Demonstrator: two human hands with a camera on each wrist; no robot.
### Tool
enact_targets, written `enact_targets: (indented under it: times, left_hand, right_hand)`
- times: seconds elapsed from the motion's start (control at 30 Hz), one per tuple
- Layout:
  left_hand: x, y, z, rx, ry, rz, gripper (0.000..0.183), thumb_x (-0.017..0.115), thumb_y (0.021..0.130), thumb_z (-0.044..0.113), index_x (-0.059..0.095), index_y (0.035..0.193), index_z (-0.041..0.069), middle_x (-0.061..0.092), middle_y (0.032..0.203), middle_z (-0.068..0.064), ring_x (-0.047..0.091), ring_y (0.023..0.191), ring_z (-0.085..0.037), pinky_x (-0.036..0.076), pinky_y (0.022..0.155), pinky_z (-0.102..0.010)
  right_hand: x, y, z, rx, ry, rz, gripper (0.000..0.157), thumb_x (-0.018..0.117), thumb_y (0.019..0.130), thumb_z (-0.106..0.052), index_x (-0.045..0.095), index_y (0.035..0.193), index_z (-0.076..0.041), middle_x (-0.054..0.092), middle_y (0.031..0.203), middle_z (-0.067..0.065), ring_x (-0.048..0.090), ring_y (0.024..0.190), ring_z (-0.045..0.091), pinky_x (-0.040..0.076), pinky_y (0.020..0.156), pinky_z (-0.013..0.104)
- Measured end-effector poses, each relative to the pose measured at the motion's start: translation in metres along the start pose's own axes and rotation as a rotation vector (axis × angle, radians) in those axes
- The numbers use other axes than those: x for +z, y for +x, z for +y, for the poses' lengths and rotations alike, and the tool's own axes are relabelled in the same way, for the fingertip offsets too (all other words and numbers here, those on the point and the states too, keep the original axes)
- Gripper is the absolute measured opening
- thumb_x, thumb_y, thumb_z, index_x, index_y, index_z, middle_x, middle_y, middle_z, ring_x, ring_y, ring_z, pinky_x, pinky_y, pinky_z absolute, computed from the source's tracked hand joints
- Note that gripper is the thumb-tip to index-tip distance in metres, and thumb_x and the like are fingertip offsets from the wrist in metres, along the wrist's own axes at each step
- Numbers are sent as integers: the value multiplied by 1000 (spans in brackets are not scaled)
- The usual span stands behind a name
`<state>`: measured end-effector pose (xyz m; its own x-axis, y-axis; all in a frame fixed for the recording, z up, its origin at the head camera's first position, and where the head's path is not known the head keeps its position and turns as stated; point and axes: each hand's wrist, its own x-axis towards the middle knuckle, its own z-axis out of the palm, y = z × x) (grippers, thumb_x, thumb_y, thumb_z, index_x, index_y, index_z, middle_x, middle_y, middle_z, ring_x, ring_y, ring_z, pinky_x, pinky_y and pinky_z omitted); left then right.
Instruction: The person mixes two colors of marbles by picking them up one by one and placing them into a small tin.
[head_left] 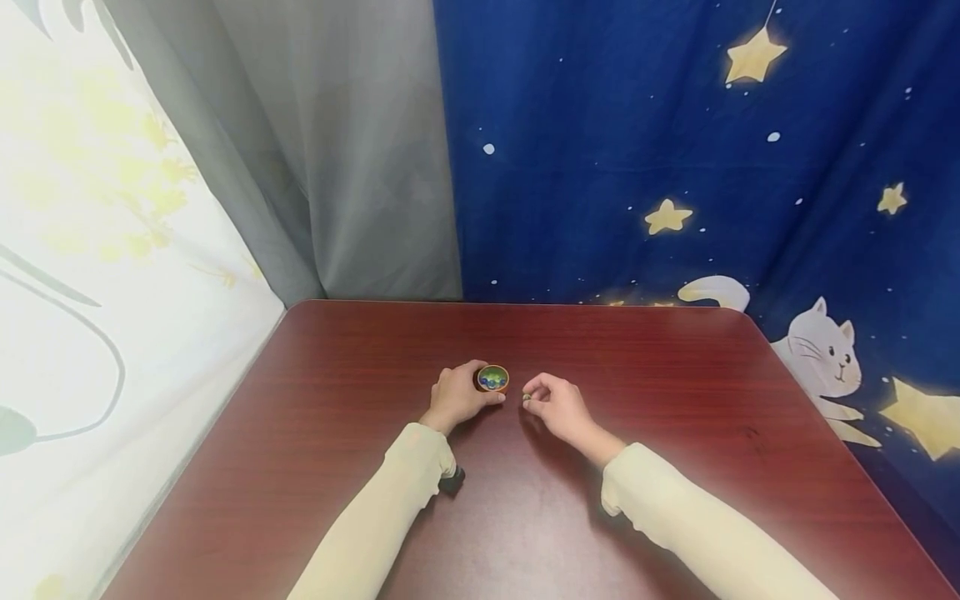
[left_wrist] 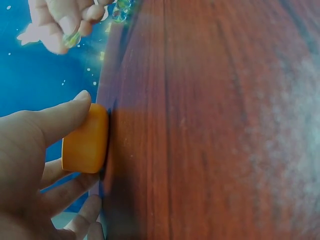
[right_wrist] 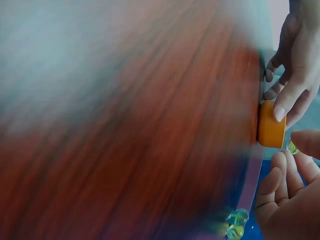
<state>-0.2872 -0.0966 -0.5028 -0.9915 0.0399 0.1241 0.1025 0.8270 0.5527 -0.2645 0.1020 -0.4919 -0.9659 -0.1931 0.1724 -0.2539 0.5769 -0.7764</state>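
A small orange bowl (head_left: 492, 392) stands on the table with several blue and greenish marbles (head_left: 491, 383) inside. My left hand (head_left: 459, 393) grips it from the left, thumb on the near side and fingers round the far side. To the right of the bowl, my right hand (head_left: 558, 408) pinches a clear yellow-green marble (right_wrist: 292, 147) between thumb and fingertips, apart from the rim. In the left wrist view the same marble (left_wrist: 72, 39) shows at the thumb tip. Other clear marbles (right_wrist: 237, 223) lie on the table by the right hand; in the head view that hand hides them.
The dark red wooden table (head_left: 525, 533) ends at a far edge below a grey curtain (head_left: 375, 167) and a blue star-patterned curtain (head_left: 585, 167). A pale curtain (head_left: 97, 333) hangs along the left side. Under the left sleeve a black object (head_left: 453, 481) shows.
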Motion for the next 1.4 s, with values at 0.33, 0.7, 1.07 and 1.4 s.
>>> enact_targets:
  times: [0.33,0.7,1.07,1.4]
  left_hand:
    - [0,0,0,0,-11,1,62,83,70,50,65,123,22,68,106,2,53,106,-31,41,85,-54]
    - [-1,0,2,-12,5,-13,63,83,71,51,65,123,23,68,106,4,52,104,-28,41,85,-52]
    - [-3,0,1,6,17,-1,63,81,72,52,65,124,20,68,106,1,53,103,-30,42,82,-51]
    - [-3,0,2,4,12,-4,62,81,73,51,65,124,20,68,108,0,52,102,-30,42,83,-52]
  right_hand:
    - [12,11,-6,5,18,15,13,77,80,-5,69,89,-11,62,70,-6,60,67,10,49,67,32]
    - [19,15,-9,24,64,12,12,76,81,-4,68,89,-8,63,71,-3,61,68,11,49,66,31]
    - [28,25,-13,36,55,29,12,76,80,-6,69,90,-9,64,70,-3,60,64,11,47,67,31]
    - [34,30,-15,52,57,42,14,76,80,-5,68,91,-7,63,69,-3,58,62,11,46,65,30]
